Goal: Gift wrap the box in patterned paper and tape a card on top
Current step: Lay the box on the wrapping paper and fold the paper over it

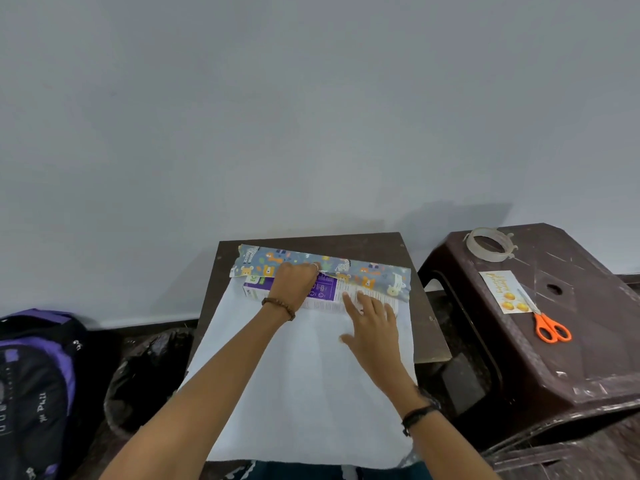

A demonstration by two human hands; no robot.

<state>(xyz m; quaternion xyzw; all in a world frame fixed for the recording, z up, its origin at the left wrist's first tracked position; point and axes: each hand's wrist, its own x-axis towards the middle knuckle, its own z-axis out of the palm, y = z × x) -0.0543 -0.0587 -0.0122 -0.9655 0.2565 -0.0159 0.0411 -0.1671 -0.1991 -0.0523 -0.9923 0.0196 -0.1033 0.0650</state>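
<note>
Dark brown bench (pixel 420 271) against a plain wall, paper (pixel 304 382) spread white-side up nearest. Right hand (pixel 372 323) lies flat, fingers straight, on the box (pixel 327 294); its print's too small to read. Left hand (pixel 296 282) pinches the patterned flap folded over the box's far edge.

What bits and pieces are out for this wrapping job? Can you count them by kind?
Boxes: 1, the box
Wrapping paper sheets: 1, the paper
Cards: 1, the card
Scissors: 1, the scissors
Tape rolls: 1, the tape
Total: 5
</note>
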